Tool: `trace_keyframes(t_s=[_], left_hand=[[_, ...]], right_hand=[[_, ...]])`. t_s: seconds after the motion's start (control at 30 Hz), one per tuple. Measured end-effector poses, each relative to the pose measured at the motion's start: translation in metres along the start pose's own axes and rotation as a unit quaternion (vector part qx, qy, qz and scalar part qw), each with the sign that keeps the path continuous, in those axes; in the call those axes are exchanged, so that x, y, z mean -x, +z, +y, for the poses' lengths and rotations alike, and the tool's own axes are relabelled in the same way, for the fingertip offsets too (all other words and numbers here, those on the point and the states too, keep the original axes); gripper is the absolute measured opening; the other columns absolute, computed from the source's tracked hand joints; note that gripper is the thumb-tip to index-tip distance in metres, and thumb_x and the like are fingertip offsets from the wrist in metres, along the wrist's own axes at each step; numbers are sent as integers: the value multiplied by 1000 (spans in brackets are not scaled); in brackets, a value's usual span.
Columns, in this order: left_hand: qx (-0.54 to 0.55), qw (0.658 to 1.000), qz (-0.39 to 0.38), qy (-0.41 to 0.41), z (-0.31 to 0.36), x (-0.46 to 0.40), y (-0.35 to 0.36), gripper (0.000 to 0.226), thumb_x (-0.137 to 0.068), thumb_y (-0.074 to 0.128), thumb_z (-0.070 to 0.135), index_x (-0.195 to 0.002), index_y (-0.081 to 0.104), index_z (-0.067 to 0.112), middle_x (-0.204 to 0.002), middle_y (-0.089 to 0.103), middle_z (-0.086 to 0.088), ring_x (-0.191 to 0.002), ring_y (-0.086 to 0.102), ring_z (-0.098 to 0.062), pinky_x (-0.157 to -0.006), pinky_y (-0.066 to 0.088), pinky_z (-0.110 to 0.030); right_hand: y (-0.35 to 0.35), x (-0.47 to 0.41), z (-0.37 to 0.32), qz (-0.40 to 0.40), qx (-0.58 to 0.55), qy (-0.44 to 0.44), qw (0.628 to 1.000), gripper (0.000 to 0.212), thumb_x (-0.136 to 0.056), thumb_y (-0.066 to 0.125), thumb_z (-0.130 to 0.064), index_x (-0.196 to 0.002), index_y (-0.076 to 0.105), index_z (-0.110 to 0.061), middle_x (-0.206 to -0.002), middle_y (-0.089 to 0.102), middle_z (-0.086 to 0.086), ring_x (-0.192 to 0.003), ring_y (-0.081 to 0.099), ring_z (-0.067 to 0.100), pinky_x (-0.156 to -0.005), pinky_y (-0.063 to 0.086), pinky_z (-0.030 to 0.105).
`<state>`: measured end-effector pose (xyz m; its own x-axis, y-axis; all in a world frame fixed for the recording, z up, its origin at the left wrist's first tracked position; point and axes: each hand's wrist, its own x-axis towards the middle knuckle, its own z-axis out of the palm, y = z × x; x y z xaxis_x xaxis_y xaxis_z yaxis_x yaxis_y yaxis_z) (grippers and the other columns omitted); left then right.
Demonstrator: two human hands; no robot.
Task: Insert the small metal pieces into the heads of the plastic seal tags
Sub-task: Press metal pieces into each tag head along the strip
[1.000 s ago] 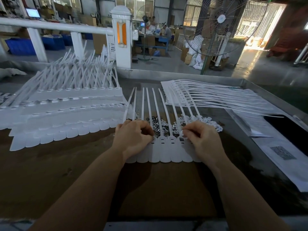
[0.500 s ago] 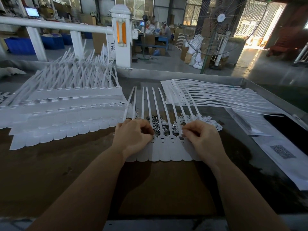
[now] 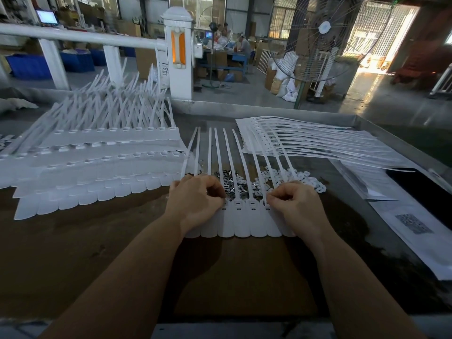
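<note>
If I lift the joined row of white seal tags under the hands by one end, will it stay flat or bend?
The row of seal tags would probably sag: the tags look thin and are joined only side by side. Their long tails already curve and splay, so they are likely floppy. It seems light; the left hand and right hand steady it easily.

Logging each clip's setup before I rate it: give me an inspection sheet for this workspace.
Surface: dark worktable with a raised metal rim at the far right.
Job's things: strip of joined white seal tags under both hands, tails pointing away; loose metal pieces piled just behind its heads.
Clutter: stacked tag strips at left; another stack at right; small white plastic parts; printed sheets.
Hands: left hand and right hand curled at the tag heads; what the fingertips pinch is hidden.
Cables: nothing seen.
Surroundings: factory hall, standing fan, white railing, people at a distant bench.
</note>
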<state>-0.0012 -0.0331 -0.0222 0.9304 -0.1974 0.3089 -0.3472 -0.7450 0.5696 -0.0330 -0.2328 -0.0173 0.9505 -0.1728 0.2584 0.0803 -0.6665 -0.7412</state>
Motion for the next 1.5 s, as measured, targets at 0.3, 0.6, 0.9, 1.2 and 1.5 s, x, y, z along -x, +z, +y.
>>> trace_keyframes(t_s=[0.3,0.6,0.9,1.2,1.5], left_hand=[[-5,1000,-1,-1,1,-2,0,23,-80,66,29,-66,52,41,-81,56,22,-92,49,-9,-82,19,-28],[-7,1000,-3,0,0,-1,0,24,-80,66,29,-65,51,41,-82,55,22,-93,48,-9,-82,19,-28],[-8,1000,-5,1,-1,-2,0,23,-80,66,30,-67,51,42,-83,55,22,-94,49,-10,-82,19,-29],[-3,1000,-6,2,-2,-2,1,23,-80,66,30,-66,51,42,-81,54,22,-93,48,-9,-82,19,-29],[3,1000,-1,6,-3,-2,1,19,-81,65,30,-70,54,41,-84,57,20,-95,49,-10,-82,18,-28]], right_hand=[[1,0,-1,3,-32,31,999,5,-84,66,-19,-80,69,-16,-90,61,0,-82,56,9,-72,47,23],[7,-1,0,17,13,16,1000,8,-84,66,-18,-83,70,-11,-92,60,1,-85,55,10,-75,45,20],[6,1,-1,6,30,11,999,5,-81,69,-17,-79,65,-19,-96,58,-1,-81,54,8,-75,48,21],[8,-6,-4,-9,-3,64,998,19,-78,70,-11,-74,59,-27,-86,58,-6,-77,55,7,-69,49,25],[14,-1,2,72,-22,39,996,14,-84,63,-15,-80,61,-28,-90,61,-4,-80,56,9,-75,50,28]])
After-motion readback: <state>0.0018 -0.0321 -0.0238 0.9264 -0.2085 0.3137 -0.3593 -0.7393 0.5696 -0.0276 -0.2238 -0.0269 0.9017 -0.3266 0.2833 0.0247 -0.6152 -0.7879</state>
